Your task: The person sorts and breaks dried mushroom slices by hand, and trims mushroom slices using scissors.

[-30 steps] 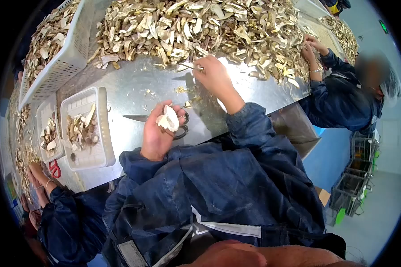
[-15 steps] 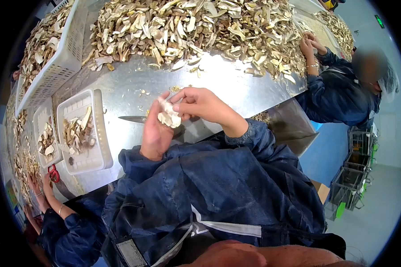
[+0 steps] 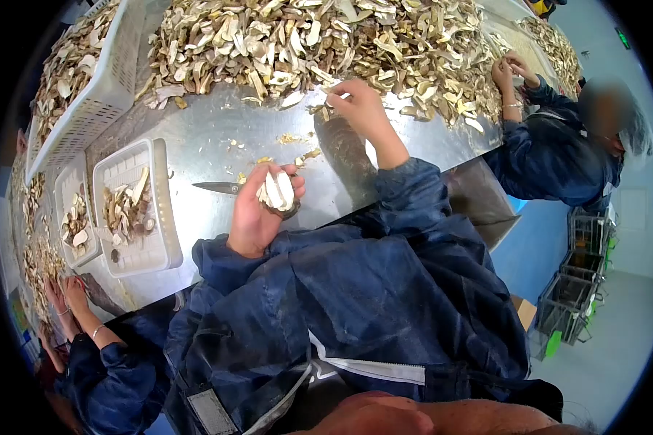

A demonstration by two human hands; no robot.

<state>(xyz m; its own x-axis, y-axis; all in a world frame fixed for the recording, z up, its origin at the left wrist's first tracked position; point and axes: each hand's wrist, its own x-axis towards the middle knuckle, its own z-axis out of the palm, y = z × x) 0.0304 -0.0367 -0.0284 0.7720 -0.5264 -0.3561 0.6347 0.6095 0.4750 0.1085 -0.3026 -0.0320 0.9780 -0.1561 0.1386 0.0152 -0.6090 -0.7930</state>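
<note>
Several pale dried slices [image 3: 278, 190] rest in my left hand [image 3: 257, 212], its fingers curled round them. My left hand is low over the metal table, beside the scissors [image 3: 216, 187], whose handles are mostly hidden behind it. My right hand [image 3: 361, 109] reaches to the near edge of the large heap of dried slices [image 3: 319, 47], thumb and fingers pinched at a small pale slice [image 3: 328, 94].
A white tray [image 3: 168, 217] and a smaller tray [image 3: 59, 210] hold slices at the left. Behind them stands a full white crate [image 3: 112, 94]. Co-workers' hands are at the far left [image 3: 69, 293] and the right [image 3: 511, 69].
My right hand first came to my left hand, then went back out to the heap's edge. More slices now lie in my left hand. The left co-worker's hands have shifted.
</note>
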